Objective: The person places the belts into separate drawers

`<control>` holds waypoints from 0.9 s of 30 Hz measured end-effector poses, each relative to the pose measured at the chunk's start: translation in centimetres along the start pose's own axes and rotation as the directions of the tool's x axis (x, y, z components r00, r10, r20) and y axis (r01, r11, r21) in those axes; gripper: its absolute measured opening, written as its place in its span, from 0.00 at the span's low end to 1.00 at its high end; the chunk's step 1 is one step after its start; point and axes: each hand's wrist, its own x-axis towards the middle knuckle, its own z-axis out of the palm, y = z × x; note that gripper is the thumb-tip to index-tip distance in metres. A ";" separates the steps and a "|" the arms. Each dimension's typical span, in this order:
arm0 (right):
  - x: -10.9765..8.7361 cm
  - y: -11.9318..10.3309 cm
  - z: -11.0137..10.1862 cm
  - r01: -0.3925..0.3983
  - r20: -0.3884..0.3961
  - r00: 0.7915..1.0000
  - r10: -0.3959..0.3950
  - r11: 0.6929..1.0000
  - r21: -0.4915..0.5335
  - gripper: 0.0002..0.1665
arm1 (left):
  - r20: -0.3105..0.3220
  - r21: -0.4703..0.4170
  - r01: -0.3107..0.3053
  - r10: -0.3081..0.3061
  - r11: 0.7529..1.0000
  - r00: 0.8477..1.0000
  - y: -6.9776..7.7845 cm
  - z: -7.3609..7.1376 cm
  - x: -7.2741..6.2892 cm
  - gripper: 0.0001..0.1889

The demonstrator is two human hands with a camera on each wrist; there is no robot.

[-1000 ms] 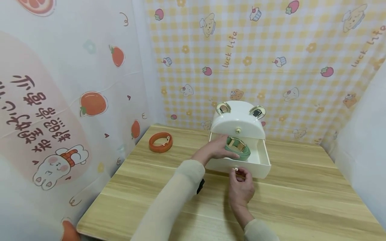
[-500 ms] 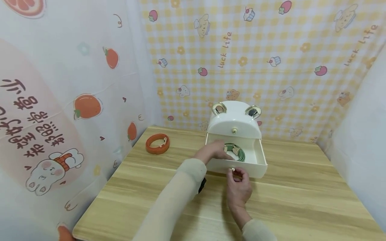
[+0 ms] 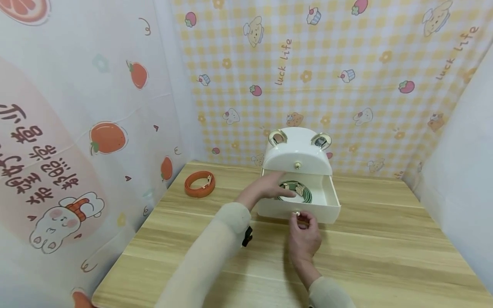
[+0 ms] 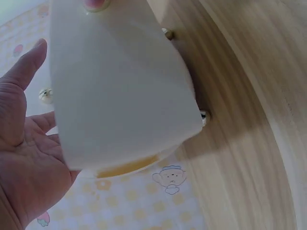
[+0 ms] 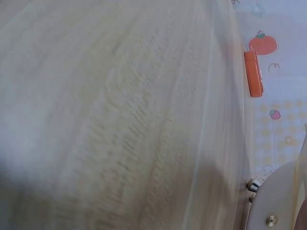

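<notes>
A green belt (image 3: pixel 307 195), coiled with a gold buckle, lies in the pulled-out drawer (image 3: pixel 331 192) of a white box (image 3: pixel 294 145) with gold-rimmed ears. My left hand (image 3: pixel 263 188) is over the drawer's left side, thumb and fingers apart, close beside the belt. In the left wrist view the drawer front hides part of that hand's fingers (image 4: pixel 45 122). My right hand (image 3: pixel 305 237) pinches the small gold drawer knob (image 3: pixel 296 213) from the front. A fingertip (image 4: pixel 96 4) at that knob also shows at the top of the left wrist view.
An orange coiled belt (image 3: pixel 200 184) lies at the back left of the wooden table (image 3: pixel 385 239). A second gold knob (image 3: pixel 297 165) sits on the box's upper front. Patterned cloths hang behind and at the left.
The green belt has gone down into the drawer and lies lower. My left hand has let go of it and drawn slightly up and left. The right hand stays at the knob.
</notes>
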 end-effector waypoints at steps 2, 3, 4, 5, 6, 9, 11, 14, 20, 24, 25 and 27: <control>0.3 0.0 0.0 -0.012 0.002 1.000 0.012 1.000 -0.001 0.11 | -0.012 0.000 0.005 -0.005 1.000 1.000 0.0 -0.4 -0.3 0.46; 0.4 0.0 0.0 -0.016 0.004 1.000 0.016 1.000 -0.002 0.11 | -0.019 -0.013 0.006 -0.006 1.000 1.000 0.0 -0.6 -0.5 0.46; 0.5 0.0 0.0 -0.017 0.007 1.000 0.017 1.000 -0.005 0.11 | -0.028 -0.024 0.011 -0.011 1.000 1.000 0.0 -0.8 -0.6 0.46; 0.6 -0.1 0.0 -0.016 0.011 1.000 0.016 1.000 -0.007 0.11 | -0.038 -0.035 0.011 -0.013 0.999 0.999 0.0 -1.0 -0.8 0.46; 0.7 -0.1 0.0 -0.015 0.015 1.000 0.016 1.000 -0.008 0.11 | -0.047 -0.051 0.015 -0.017 0.999 0.999 0.0 -1.2 -1.0 0.47; 1.0 -0.1 0.0 -0.015 0.025 1.000 0.015 1.000 -0.002 0.12 | -0.070 -0.112 0.006 -0.014 0.994 0.997 -0.1 -1.9 -1.4 0.47; 1.0 -0.1 0.1 -0.017 0.027 1.000 0.017 1.000 -0.002 0.11 | -0.081 -0.147 -0.002 -0.010 0.989 0.997 -0.2 -2.3 -1.8 0.47; 1.1 -0.1 0.2 -0.017 0.025 1.000 0.017 1.000 -0.011 0.11 | -0.113 -0.169 -0.006 -0.013 0.986 0.994 -0.7 -2.9 -2.4 0.47; 1.2 -0.2 0.4 -0.012 0.027 1.000 0.013 1.000 -0.028 0.12 | -0.192 -0.166 -0.002 -0.030 0.986 0.981 -2.2 -3.7 -3.6 0.43; 1.6 -0.3 0.4 -0.030 0.045 0.998 0.032 0.999 -0.042 0.12 | -0.214 -0.174 -0.003 -0.034 0.985 0.976 -3.1 -3.9 -3.9 0.42; 1.7 -0.3 0.4 -0.036 0.050 0.998 0.038 0.998 -0.044 0.12 | -0.217 -0.174 -0.004 -0.034 0.985 0.976 -3.4 -4.0 -4.0 0.42; 2.0 -0.4 0.4 -0.038 0.059 0.997 0.041 0.998 -0.054 0.13 | -0.220 -0.173 -0.003 -0.035 0.985 0.975 -3.9 -4.0 -4.1 0.41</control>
